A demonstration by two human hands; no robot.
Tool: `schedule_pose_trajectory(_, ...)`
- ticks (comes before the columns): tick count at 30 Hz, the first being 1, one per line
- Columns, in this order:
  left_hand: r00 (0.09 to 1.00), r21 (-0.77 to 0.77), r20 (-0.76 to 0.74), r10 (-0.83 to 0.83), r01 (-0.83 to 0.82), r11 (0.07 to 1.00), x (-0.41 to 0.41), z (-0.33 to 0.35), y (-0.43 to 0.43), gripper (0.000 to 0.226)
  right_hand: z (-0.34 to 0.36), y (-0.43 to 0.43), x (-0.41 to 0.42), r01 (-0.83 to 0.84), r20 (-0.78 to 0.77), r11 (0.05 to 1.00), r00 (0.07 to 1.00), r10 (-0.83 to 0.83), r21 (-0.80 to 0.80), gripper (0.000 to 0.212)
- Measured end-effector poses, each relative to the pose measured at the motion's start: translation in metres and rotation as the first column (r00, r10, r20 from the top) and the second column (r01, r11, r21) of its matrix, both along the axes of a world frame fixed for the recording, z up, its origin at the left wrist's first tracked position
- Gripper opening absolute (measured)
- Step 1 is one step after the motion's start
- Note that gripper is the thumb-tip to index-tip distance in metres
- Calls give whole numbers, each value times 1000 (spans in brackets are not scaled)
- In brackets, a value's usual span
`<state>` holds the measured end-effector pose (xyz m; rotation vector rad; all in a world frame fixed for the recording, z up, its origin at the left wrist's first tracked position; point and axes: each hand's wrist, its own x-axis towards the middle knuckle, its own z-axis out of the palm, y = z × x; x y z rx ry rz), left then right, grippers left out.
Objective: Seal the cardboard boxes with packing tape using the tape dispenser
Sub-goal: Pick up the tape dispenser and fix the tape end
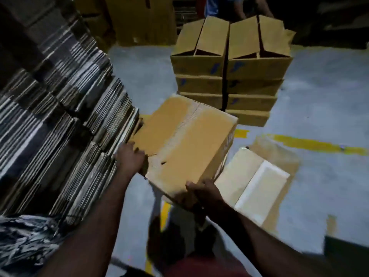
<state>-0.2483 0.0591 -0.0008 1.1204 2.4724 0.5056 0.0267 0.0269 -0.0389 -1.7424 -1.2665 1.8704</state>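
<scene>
Cardboard box (185, 140), seam apparently taped, gripped by left hand (129, 158) and right hand (201, 193); stacked boxes (229, 62) behind gape untaped.

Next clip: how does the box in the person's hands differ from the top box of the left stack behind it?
The held box has its flaps closed flat, with a glossy tape strip along the seam; the stack's top box has flaps standing open. The held box is tilted, gripped by the left hand and right hand; the stack's top box sits level. Both are brown cardboard.
</scene>
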Motion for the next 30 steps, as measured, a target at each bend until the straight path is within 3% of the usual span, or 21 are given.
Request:
schedule_pose_trajectory(2,996,-94,-94,10,-19,995,-23,-16,14,63,-8,7,-8,-77,70,997,995,78,-13,35)
schedule_pose_trajectory(7,996,-235,-89,-8,-13,972,-53,-40,35,83,-14,21,-11,-158,140,987,978,154,20,33)
schedule_pose_trajectory(9,992,-319,-125,-20,-22,947,-60,-40,39,86,-20,22,-5,-57,74,998,996,58,-13,51)
schedule_pose_trajectory(11,996,-355,-69,-49,22,935,-66,-33,42,91,-26,20,2,30,20,996,999,-28,-78,84)
schedule_pose_trajectory(13,998,-301,15,-57,59,952,-68,-24,45,85,-32,23,9,56,-47,996,997,-59,-66,99)
schedule_pose_trajectory(16,1000,-87,15,-21,22,996,-54,-4,46,80,-4,31,13,168,-130,985,977,-172,-39,104)
schedule_pose_trajectory(18,999,83,18,32,-33,996,-38,14,44,79,21,41,14,246,-196,969,951,-241,4,93)
schedule_pose_trajectory(21,997,127,-26,77,-73,989,-17,40,45,71,53,53,25,330,-314,932,910,-271,150,73)
schedule_pose_trajectory(25,994,159,-75,79,-66,985,14,69,48,68,93,52,49,413,-336,877,885,-322,245,98)
schedule_pose_trajectory(30,986,333,-105,-133,160,929,74,97,62,59,136,20,100,526,-233,762,851,-471,379,107)
